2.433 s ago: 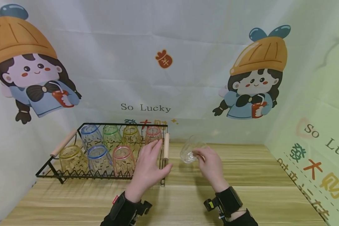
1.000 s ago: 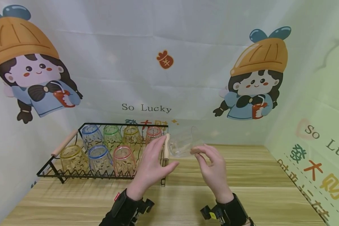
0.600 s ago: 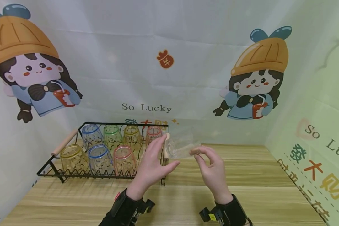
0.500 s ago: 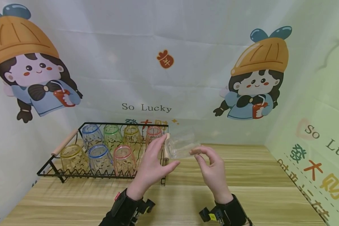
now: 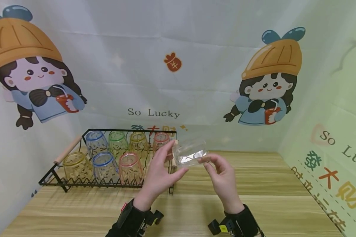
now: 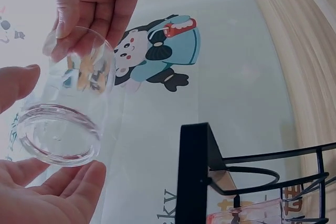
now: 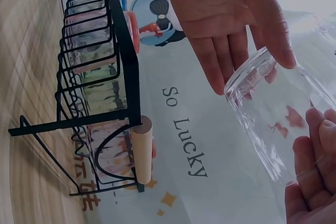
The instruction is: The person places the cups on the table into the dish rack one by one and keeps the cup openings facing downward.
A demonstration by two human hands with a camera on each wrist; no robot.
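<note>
A clear drinking glass (image 5: 190, 152) lies on its side in the air between the hands, its thick base to the left. The right hand (image 5: 223, 181) pinches its rim end between thumb and fingers. Around the base, the left hand (image 5: 158, 171) spreads its thumb and nearly straight fingers. In the left wrist view the left fingertips (image 6: 92, 174) are right at the base's edge, with the thumb (image 6: 23, 85) on the opposite side. Through the clear wall of the glass (image 7: 273, 124), the right wrist view shows parts of the fingers.
Left of the glass stands a black wire rack (image 5: 89, 186) with wooden handles (image 5: 67, 149). Several upturned glasses with blue, green, yellow and red tints fill it in two rows. The left hand overlaps its right end. A printed cloth (image 5: 201, 82) hangs behind the wooden table (image 5: 255, 184).
The right hand has lifted the glass from low over the table and brought it left to the open left hand. Most recently the glass has tipped a little, its rim end lower.
</note>
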